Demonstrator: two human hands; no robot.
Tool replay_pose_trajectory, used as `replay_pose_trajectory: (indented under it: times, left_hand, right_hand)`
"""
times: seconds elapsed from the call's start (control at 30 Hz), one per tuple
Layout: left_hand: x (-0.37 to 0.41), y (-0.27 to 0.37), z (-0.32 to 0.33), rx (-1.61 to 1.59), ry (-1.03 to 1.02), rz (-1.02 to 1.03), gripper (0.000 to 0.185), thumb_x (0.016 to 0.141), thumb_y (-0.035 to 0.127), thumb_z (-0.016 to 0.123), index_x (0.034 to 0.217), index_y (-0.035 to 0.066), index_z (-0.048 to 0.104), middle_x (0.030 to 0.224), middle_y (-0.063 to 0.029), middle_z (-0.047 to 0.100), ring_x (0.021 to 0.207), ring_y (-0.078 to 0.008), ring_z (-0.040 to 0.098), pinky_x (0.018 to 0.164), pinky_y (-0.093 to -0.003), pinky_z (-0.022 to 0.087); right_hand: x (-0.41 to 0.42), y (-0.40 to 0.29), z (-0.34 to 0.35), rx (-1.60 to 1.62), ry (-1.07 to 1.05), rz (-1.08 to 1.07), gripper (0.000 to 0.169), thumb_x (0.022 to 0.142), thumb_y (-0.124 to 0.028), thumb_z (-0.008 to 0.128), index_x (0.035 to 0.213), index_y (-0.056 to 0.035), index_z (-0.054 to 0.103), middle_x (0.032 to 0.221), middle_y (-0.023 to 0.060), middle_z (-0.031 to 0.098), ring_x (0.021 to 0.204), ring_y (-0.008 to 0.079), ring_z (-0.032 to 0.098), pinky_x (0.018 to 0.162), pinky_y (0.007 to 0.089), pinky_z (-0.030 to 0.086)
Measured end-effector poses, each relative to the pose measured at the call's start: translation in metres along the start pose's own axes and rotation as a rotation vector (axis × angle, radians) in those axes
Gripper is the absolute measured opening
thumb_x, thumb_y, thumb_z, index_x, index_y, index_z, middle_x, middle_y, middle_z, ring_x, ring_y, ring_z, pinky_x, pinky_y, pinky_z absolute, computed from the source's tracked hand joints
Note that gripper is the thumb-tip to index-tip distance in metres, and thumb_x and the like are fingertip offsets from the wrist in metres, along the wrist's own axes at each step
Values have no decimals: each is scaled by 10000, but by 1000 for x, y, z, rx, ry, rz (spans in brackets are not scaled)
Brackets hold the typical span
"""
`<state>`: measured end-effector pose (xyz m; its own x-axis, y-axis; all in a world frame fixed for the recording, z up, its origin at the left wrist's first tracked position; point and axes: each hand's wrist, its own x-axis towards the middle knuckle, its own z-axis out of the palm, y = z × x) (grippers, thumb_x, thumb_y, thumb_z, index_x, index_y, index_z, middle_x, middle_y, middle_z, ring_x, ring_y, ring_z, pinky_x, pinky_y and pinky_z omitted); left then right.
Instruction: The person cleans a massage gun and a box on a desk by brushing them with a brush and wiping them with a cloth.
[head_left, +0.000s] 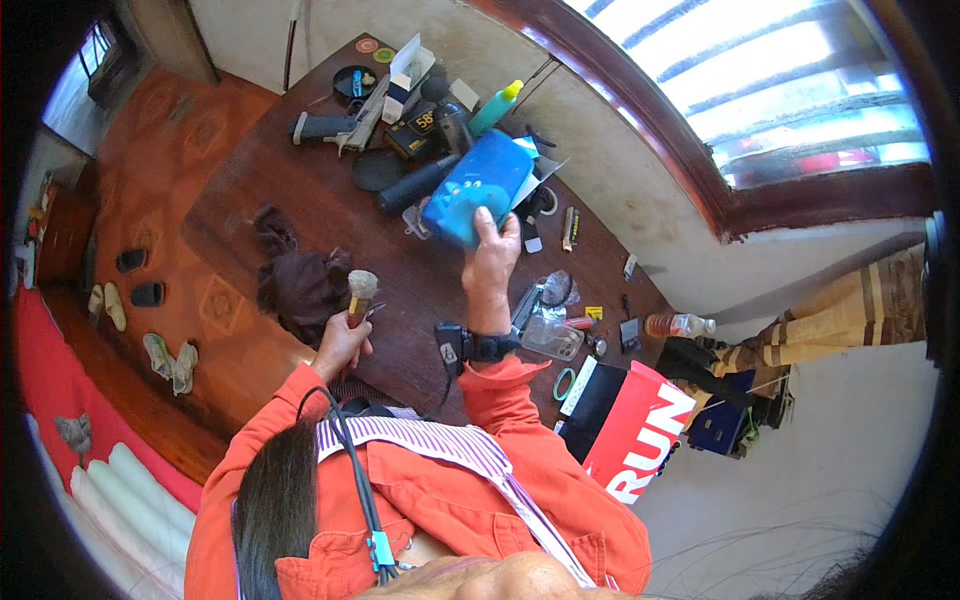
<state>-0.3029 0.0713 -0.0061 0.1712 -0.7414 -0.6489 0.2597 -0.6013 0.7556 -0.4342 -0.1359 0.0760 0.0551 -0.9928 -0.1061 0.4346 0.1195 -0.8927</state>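
My left hand (342, 343) grips the handle of a soft-bristled brush (362, 289), its pale bristles pointing up. Beside it a crumpled dark brown cloth (304, 289) lies at the near left edge of the wooden table. In my right hand (494, 244) is a blue box-like item (480, 184) with a cartoon figure on its front, pinched at its near edge with the thumb on top; what it contains cannot be told. It is lifted over the cluttered back part of the table, with white papers partly visible behind it.
On the dark wooden table (232, 187) stand a teal bottle (496, 109), a black cylinder (416, 184), a handheld grey device (322, 127) and small boxes. To the right lie a clear phone case (553, 339), a plastic bottle (679, 325) and a red box (641, 431). A barred window is above.
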Motion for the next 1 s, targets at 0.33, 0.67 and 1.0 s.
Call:
replay_pose_trajectory:
  times: [0.33,0.67,1.0]
  left_hand:
    - [0,-1,-2,31,6,-2,107,846,129,514,827,26,490,535,-83,558,292,-116,410,275,-257,311]
    - [4,-5,1,14,5,9,150,865,133,504,769,18,493,541,-95,566,283,-119,405,255,-257,325]
    - [2,1,3,42,-4,15,141,870,128,496,791,12,486,537,-100,566,276,-115,385,257,-253,330]
  right_hand:
    - [29,-2,-12,-630,-17,211,545,829,-153,597,1258,92,368,966,141,597,752,155,619,573,253,520]
    - [-76,-27,-66,-523,-172,337,198,887,-97,523,1059,-4,552,924,64,617,701,111,616,556,211,485]
    - [-94,-55,-267,-1373,302,-162,351,706,-26,601,1056,-52,586,958,92,636,852,264,610,742,344,488]
